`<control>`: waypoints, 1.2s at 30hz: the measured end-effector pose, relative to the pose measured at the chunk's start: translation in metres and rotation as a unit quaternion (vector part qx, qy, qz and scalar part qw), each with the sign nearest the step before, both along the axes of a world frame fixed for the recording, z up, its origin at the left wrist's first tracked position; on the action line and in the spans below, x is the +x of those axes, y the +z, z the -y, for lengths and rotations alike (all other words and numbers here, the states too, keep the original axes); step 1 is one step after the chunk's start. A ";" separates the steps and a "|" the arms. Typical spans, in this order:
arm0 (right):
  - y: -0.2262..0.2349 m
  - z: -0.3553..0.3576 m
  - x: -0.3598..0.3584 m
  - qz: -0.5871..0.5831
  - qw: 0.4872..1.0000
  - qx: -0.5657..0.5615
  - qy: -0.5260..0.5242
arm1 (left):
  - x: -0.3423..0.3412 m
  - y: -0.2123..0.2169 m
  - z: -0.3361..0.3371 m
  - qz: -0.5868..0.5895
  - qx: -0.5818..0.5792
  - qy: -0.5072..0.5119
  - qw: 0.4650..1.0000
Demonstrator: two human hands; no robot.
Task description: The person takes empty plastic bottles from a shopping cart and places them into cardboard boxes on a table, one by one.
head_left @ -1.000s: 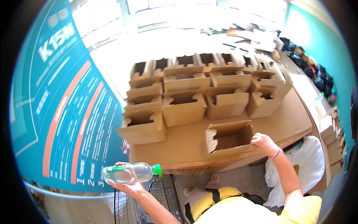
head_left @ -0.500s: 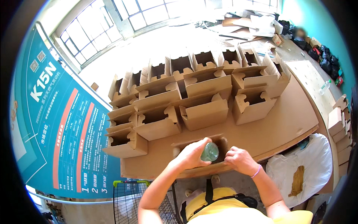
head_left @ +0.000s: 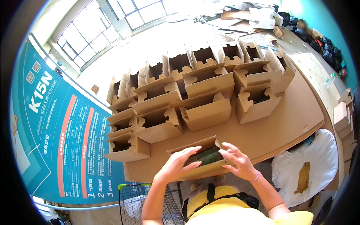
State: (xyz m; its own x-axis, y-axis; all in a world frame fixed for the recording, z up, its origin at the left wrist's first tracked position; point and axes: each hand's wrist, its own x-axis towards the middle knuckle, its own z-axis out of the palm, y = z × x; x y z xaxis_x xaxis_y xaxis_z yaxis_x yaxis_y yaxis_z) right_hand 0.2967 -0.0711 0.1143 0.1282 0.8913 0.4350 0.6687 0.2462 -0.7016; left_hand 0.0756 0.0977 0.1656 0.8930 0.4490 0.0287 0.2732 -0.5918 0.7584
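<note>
In front of me at the table's near edge, a brown cardboard box lies with its top opening up. Inside shows a dark green, shiny thing, partly covered by the walls and my fingers. My left hand grips the box's left end, thumb and fingers reaching over the opening. Around its right end curves my right hand, with fingers at the far side and thumb nearer me. Beyond stand several open-topped cardboard boxes in rows, their flaps raised.
The boxes rest on a cardboard-covered table. A white sack is at its right, and a black wire cart with green corners is below left. A teal banner stands at the left. A clear bottle is far right.
The pale green bottle that my left hand held upright over the box is now down inside, seemingly lying flat. My right hand has opened out and come onto the box's right end.
</note>
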 end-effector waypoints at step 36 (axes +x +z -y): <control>-0.048 -0.032 -0.001 -0.057 0.957 -0.218 -0.184 | -0.002 -0.088 0.012 -0.106 0.314 0.082 0.940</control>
